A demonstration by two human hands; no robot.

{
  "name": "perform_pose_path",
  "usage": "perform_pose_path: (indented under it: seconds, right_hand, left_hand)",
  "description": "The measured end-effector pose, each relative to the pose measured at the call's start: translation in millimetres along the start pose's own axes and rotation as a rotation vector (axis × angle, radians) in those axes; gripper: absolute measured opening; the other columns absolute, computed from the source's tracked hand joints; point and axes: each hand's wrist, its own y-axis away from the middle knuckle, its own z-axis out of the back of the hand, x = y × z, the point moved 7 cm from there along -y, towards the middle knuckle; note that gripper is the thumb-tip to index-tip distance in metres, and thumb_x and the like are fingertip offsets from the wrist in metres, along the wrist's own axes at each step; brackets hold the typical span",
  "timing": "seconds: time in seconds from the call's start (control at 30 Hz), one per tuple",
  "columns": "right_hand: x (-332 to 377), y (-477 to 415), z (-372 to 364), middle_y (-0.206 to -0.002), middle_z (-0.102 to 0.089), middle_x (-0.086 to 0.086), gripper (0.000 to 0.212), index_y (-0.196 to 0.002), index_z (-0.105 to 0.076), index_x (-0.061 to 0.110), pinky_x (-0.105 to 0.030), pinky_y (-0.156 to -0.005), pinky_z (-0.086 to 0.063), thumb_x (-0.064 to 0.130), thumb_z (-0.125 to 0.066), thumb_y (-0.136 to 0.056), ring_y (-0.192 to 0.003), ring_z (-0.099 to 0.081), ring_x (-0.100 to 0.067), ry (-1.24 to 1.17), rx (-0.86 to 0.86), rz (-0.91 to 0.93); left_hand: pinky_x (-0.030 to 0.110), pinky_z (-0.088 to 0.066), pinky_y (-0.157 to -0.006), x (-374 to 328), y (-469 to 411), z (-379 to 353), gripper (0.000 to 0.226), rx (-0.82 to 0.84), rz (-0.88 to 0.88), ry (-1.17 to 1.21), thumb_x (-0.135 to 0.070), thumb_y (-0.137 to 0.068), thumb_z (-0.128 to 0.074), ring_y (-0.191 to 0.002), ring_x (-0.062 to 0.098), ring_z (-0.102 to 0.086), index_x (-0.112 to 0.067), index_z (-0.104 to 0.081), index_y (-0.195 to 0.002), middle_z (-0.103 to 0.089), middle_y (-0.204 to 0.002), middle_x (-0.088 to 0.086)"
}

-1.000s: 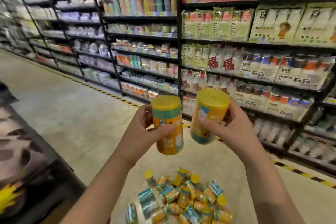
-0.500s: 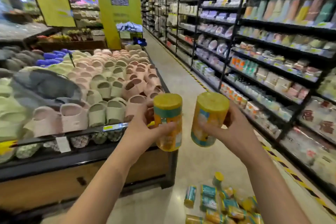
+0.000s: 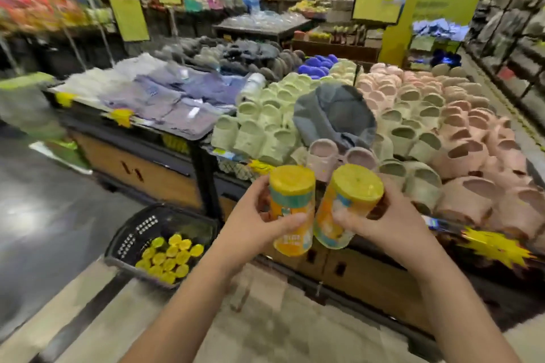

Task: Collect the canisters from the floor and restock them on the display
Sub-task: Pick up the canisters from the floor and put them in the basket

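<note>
A: What's held, and where?
B: The left hand point(image 3: 253, 222) grips the first canister point(image 3: 290, 215), the right hand point(image 3: 383, 222) the second canister point(image 3: 348, 203), both before the bench point(image 3: 153, 174).
A: Others?
B: Yellow-lidded canisters point(image 3: 171, 256) fill a basket point(image 3: 129, 233) left of it.

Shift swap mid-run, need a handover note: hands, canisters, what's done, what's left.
Left hand: grips one canister, lid up.
Right hand: grips a second canister, tilted left.
Basket on the floor, lower left: yellow-lidded canisters stand inside.
Done: that batch is collected and two more are in hand.
Left: probably add both to the basket. No loose canisters are in view, so the remaining count can't be told.
</note>
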Motion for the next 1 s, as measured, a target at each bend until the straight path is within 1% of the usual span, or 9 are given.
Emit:
perform_pose_path:
  seconds: [0.17,0.27,0.4,0.57,0.63,0.73,0.8,0.9,1.0]
  right_hand:
    - [9.7,-61.7,-106.4,-0.112,-0.068,0.029,0.065,-0.121,-0.061,0.039,-0.012,-0.083,-0.05,0.04,-0.093,-0.064,-0.103,-0.063,0.009,0.0,0.242,0.064]
    - [13.0,-97.8,-158.9,-0.108,-0.067,0.034,0.063,-0.118,-0.059,0.043,-0.011,-0.083,-0.049,0.035,-0.094,-0.066,-0.1,-0.063,0.012,-0.023,0.372,0.084]
    - [13.3,-149.5,-217.8,-0.111,-0.069,0.028,0.066,-0.119,-0.058,0.045,-0.028,-0.092,-0.053,0.035,-0.095,-0.066,-0.103,-0.066,0.004,-0.055,0.518,0.106]
    - [17.9,-201.0,-282.6,-0.106,-0.066,0.035,0.059,-0.111,-0.054,0.051,-0.006,-0.076,-0.048,0.031,-0.092,-0.072,-0.098,-0.063,0.012,-0.043,0.704,0.187]
    - [15.9,-215.2,-308.5,-0.107,-0.065,0.034,0.058,-0.112,-0.053,0.052,-0.008,-0.077,-0.049,0.036,-0.092,-0.072,-0.099,-0.062,0.012,-0.034,0.776,0.191]
    - [12.7,-231.9,-343.3,-0.11,-0.068,0.023,0.064,-0.121,-0.056,0.045,-0.022,-0.085,-0.053,0.039,-0.093,-0.069,-0.102,-0.065,0.003,-0.033,0.836,0.175]
    - [10.7,-241.9,-366.4,-0.11,-0.069,0.022,0.064,-0.121,-0.057,0.043,-0.017,-0.082,-0.052,0.036,-0.093,-0.069,-0.102,-0.065,0.003,-0.024,0.863,0.168]
    - [5.3,-256.4,-404.8,-0.112,-0.068,0.024,0.064,-0.12,-0.058,0.044,-0.005,-0.078,-0.046,0.034,-0.094,-0.068,-0.103,-0.062,0.009,-0.006,0.888,0.166]
    - [-5.7,-271.3,-443.9,-0.122,-0.056,0.029,0.07,-0.122,-0.053,0.052,0.0,-0.077,-0.043,0.04,-0.094,-0.066,-0.106,-0.055,0.018,0.018,0.865,0.148]
  left_hand:
    - [0.047,-0.054,-0.098,19.0,6.3,98.2,0.072,-0.193,0.03,-0.053,-0.038,-0.071,-0.091,-0.116,0.019,-0.067,-0.036,-0.055,-0.133,-0.069,-0.126,-0.006]
    - [0.033,-0.057,-0.092,24.6,5.7,143.1,0.065,-0.327,0.058,-0.058,-0.026,-0.072,-0.089,-0.112,0.015,-0.069,-0.037,-0.057,-0.127,-0.071,-0.12,-0.012]
    - [0.032,-0.057,-0.09,30.2,-9.1,191.0,0.064,-0.442,0.091,-0.116,-0.021,-0.074,-0.088,-0.108,0.011,-0.07,-0.035,-0.056,-0.128,-0.072,-0.118,-0.012]
    - [0.036,-0.056,-0.095,48.3,-27.8,239.6,0.071,-0.579,0.137,-0.141,-0.024,-0.068,-0.091,-0.111,0.01,-0.068,-0.03,-0.055,-0.129,-0.07,-0.12,-0.012]
    - [0.035,-0.054,-0.096,60.2,-31.4,258.4,0.073,-0.626,0.148,-0.138,-0.024,-0.068,-0.093,-0.116,0.011,-0.066,-0.03,-0.054,-0.13,-0.069,-0.123,-0.011]
    - [0.025,-0.054,-0.091,75.2,-33.3,282.8,0.071,-0.701,0.169,-0.123,-0.021,-0.07,-0.09,-0.112,0.004,-0.065,-0.031,-0.052,-0.129,-0.068,-0.119,-0.019]
    - [0.019,-0.053,-0.086,84.6,-36.4,301.0,0.069,-0.727,0.181,-0.126,-0.021,-0.07,-0.089,-0.107,-0.001,-0.066,-0.032,-0.05,-0.126,-0.068,-0.113,-0.024]
    - [0.019,-0.053,-0.087,102.6,-42.6,334.9,0.071,-0.724,0.207,-0.138,-0.021,-0.07,-0.089,-0.109,0.0,-0.065,-0.035,-0.049,-0.127,-0.066,-0.113,-0.024]
    - [0.018,-0.053,-0.087,122.9,-50.1,370.3,0.08,-0.687,0.229,-0.158,-0.014,-0.072,-0.089,-0.113,-0.003,-0.062,-0.039,-0.046,-0.135,-0.062,-0.117,-0.03]
